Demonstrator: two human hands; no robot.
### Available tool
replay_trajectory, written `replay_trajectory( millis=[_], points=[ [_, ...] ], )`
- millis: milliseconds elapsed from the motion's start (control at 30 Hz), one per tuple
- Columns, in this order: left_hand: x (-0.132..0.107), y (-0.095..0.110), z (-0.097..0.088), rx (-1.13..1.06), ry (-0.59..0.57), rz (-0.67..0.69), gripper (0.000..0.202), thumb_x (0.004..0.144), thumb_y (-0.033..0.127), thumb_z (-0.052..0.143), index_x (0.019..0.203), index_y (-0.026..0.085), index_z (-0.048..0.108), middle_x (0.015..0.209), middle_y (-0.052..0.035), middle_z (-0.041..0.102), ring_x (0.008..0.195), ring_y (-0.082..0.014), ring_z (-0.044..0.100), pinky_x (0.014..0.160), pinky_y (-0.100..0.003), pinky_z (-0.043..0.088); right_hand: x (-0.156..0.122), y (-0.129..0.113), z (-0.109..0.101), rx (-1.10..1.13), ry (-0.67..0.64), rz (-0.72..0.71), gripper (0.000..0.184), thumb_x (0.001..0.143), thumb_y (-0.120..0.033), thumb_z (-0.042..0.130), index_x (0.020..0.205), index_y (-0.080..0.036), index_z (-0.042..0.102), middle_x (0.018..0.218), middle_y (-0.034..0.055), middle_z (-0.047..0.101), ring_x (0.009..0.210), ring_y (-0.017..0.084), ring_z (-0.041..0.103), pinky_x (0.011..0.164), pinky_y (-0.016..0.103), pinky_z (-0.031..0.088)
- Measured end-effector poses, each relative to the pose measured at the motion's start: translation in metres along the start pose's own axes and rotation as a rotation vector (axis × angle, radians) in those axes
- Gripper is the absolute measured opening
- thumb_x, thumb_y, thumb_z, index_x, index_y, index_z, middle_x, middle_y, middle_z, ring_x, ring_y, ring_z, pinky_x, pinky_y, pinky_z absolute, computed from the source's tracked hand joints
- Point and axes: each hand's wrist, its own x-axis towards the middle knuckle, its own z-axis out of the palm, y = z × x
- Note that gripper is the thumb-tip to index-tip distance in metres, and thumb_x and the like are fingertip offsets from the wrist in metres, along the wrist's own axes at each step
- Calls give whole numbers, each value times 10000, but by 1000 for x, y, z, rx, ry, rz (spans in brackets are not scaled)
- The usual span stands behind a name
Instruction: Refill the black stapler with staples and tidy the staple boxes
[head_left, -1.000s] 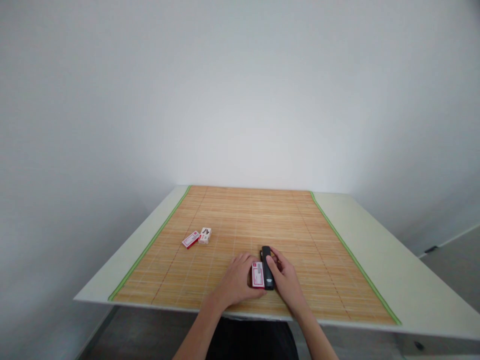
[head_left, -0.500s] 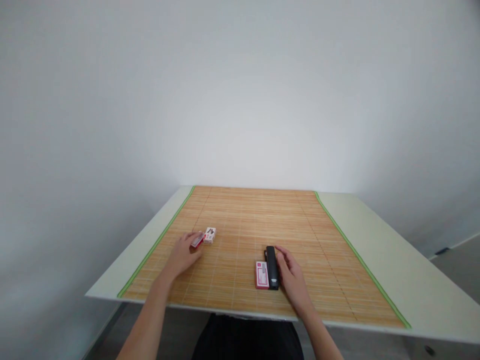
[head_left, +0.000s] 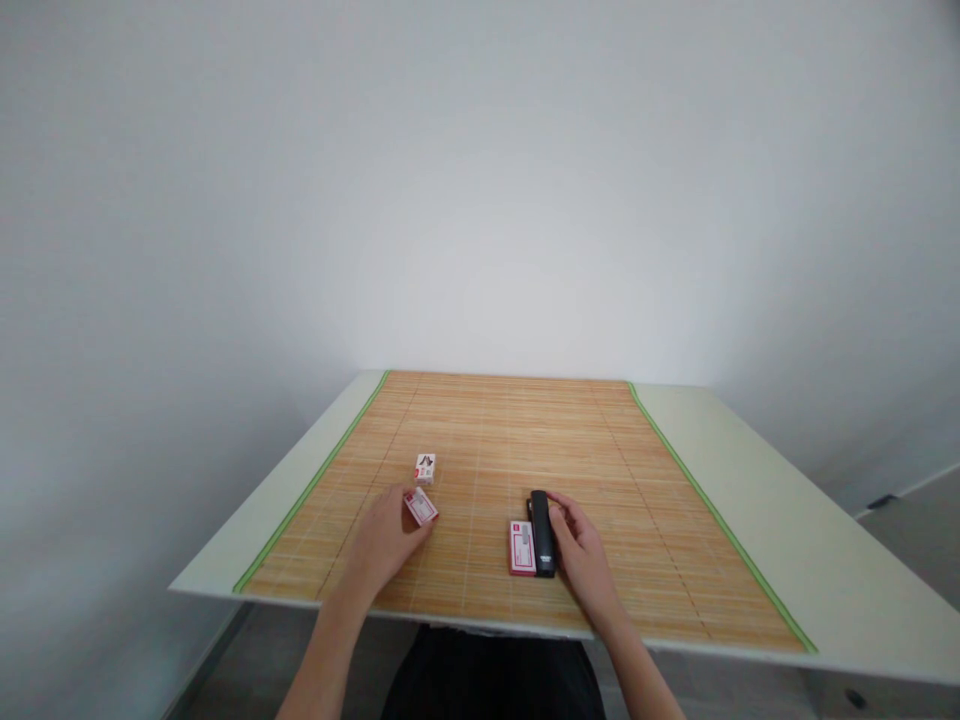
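Note:
Between the thumb and fingers of my left hand [head_left: 384, 535] is a small red-and-white box [head_left: 421, 506], tilted at an angle. Just beyond it sits a white box with a dark picture [head_left: 425, 468]. My right hand [head_left: 583, 552] has its thumb and fingers closed on the right side of a black stapler [head_left: 543, 535], which lies lengthwise on the mat. A second red-and-white box [head_left: 522, 548] lies close against the stapler's left side, its label facing up.
A bamboo mat [head_left: 480, 420] with green edging covers most of the white table [head_left: 765, 470]. The table's front edge runs just before my lap [head_left: 491, 680]. A plain wall [head_left: 480, 200] rises behind the table.
My left hand has moved right and nearer to me with the small red-and-white box, which has turned. The white box has shifted slightly right. My right hand stays at the stapler.

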Motion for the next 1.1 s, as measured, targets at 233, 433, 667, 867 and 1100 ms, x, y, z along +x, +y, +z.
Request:
replay_trajectory(
  millis=[233,433,667,867,1100],
  points=[
    [-20,83,31,-284,-202,311,571,787,308,760,1321,295,559,1278,-51,641,1134,-253,614,1022,-396,475,-2,-2,1,54,-40,20,547,922,-613,602,1315,-234,643,957,66,733,833,243,668,723,354,555],
    [-21,106,46,-314,-347,392,604,718,215,787,1283,311,598,1290,-50,642,1202,-283,587,1079,-432,439,-1,-1,2,45,-41,-4,558,898,-620,634,1291,-224,652,903,57,735,785,232,665,702,343,549],
    [-20,106,54,-384,-380,351,625,709,260,839,1285,312,603,1297,-55,644,1204,-288,585,1077,-439,434,-1,-1,1,23,-48,-4,568,895,-623,637,1294,-220,646,902,59,732,773,232,664,683,343,549],
    [-18,107,49,-409,-423,383,713,717,402,871,1364,338,578,1379,-45,600,1235,-268,566,1077,-410,442,-5,-7,1,-18,-7,-22,564,911,-615,611,1323,-230,629,818,26,676,707,204,620,618,305,524],
    [44,31,7,-84,117,-104,467,1001,530,443,1253,208,668,1161,-91,691,958,-232,642,887,-373,501,-8,-8,2,44,7,92,643,920,-658,553,1412,-243,560,677,-33,538,517,149,471,413,240,396]
  ],
)
